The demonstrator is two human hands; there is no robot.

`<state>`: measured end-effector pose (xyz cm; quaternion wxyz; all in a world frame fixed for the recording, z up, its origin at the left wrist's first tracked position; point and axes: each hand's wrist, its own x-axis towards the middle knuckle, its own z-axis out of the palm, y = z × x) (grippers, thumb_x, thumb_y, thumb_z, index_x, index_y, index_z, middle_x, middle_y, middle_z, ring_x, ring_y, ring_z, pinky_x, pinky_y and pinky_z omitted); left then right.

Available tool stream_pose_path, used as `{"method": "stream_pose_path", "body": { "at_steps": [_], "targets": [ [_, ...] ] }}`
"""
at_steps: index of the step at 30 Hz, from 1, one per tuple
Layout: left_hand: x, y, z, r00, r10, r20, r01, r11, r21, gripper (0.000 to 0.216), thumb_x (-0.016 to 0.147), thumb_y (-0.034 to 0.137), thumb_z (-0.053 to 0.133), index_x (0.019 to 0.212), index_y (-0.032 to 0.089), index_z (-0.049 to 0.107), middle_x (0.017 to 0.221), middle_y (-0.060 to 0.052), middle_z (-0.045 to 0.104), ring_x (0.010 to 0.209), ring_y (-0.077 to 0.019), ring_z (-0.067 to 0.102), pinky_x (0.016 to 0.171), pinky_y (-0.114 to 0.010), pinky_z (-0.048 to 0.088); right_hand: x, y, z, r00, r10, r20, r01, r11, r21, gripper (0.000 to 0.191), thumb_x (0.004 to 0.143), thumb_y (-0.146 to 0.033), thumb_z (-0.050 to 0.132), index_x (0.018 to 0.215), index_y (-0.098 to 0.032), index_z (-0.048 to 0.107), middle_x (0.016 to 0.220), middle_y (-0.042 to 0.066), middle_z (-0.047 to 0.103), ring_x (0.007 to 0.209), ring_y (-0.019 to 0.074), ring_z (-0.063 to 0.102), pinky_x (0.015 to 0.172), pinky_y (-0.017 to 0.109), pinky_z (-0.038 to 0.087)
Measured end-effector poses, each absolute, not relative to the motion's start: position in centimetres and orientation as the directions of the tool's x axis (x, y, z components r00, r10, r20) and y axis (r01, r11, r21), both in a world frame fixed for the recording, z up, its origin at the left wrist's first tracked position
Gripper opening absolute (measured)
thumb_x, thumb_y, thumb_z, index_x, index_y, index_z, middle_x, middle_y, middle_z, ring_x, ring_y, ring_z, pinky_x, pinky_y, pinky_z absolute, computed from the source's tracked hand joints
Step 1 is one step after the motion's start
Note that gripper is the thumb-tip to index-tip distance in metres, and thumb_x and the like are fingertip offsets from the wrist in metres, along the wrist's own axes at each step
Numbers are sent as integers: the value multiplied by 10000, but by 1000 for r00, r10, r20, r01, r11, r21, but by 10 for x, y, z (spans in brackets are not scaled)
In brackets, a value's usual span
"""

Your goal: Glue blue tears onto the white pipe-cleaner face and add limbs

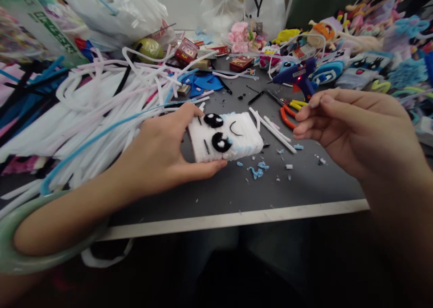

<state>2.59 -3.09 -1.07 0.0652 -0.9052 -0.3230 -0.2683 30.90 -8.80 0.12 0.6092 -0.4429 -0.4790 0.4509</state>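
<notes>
My left hand (165,148) grips a white fuzzy box (241,130) by its left end, thumb along the near side and fingers at the far side. The box lies tilted sideways above the table and has two big black eyes with white spots, short black brow lines, a thin curved smile and pale blue flecks. To the right, apart from the box, my right hand (338,123) is closed in a pinch, thumb against the index finger. Whatever sits between those fingertips is too small to make out. Orange-handled pliers (287,117) lie just beyond its fingertips.
A blue glue gun (296,77) with a red light stands behind the pliers. White pipe cleaners (88,100) are heaped at left. Cut white stems (275,132) and blue fluff scraps (257,170) lie near the box. Plush figures (368,69) crowd the back right. The table's white edge (237,218) runs in front.
</notes>
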Motion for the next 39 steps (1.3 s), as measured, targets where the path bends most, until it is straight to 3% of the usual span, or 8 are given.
{"method": "stream_pose_path", "body": {
  "at_steps": [4, 10, 15, 20, 29, 39],
  "targets": [
    [27, -32, -11, 650, 551, 523, 616, -785, 61, 670, 859, 756, 502, 1031, 113, 582, 698, 0, 631, 550, -131, 594, 525, -222, 380, 307, -87, 1, 170, 969, 181, -134, 205, -970, 285, 933, -143, 610, 673, -149, 728, 669, 38, 693, 578, 135, 701, 556, 232, 609],
    [27, -31, -10, 655, 551, 518, 618, -785, 54, 651, 859, 744, 517, 1035, 120, 580, 722, -3, 630, 572, -129, 588, 538, -229, 374, 310, -86, -2, 151, 971, 187, -67, 199, -978, 134, 777, -115, 809, 694, -140, 707, 609, -2, 656, 521, 91, 661, 531, 156, 570],
    [27, -31, -11, 652, 553, 519, 615, -786, 66, 635, 857, 733, 523, 1027, 124, 577, 713, 7, 612, 560, -125, 567, 528, -227, 355, 309, -86, -2, 151, 974, 171, -61, 181, -981, 212, 707, -221, 903, 701, -118, 718, 613, 42, 706, 573, 130, 717, 585, 155, 612],
    [27, -32, -11, 649, 563, 511, 618, -782, 78, 608, 854, 724, 526, 1029, 143, 565, 718, 15, 609, 566, -131, 568, 532, -228, 355, 307, -84, -1, 175, 981, 89, -100, 108, -989, 300, 628, -268, 951, 680, -116, 698, 620, 26, 705, 501, 110, 684, 516, 138, 594],
    [26, -31, -11, 645, 575, 502, 626, -775, 84, 605, 842, 733, 530, 1033, 160, 551, 714, 24, 604, 562, -126, 559, 529, -231, 356, 310, -83, -5, 90, 994, 55, -120, 65, -991, 374, 691, -424, 913, 686, -142, 668, 631, -2, 670, 485, 101, 664, 487, 160, 573],
    [26, -32, -9, 642, 597, 481, 641, -762, 91, 582, 827, 704, 545, 1040, 162, 547, 716, 29, 610, 573, -133, 568, 536, -239, 364, 312, -84, -5, 23, 997, 79, -91, 81, -993, 304, 780, -364, 848, 662, -154, 663, 643, -3, 642, 497, 99, 649, 521, 177, 559]
  ]
}}
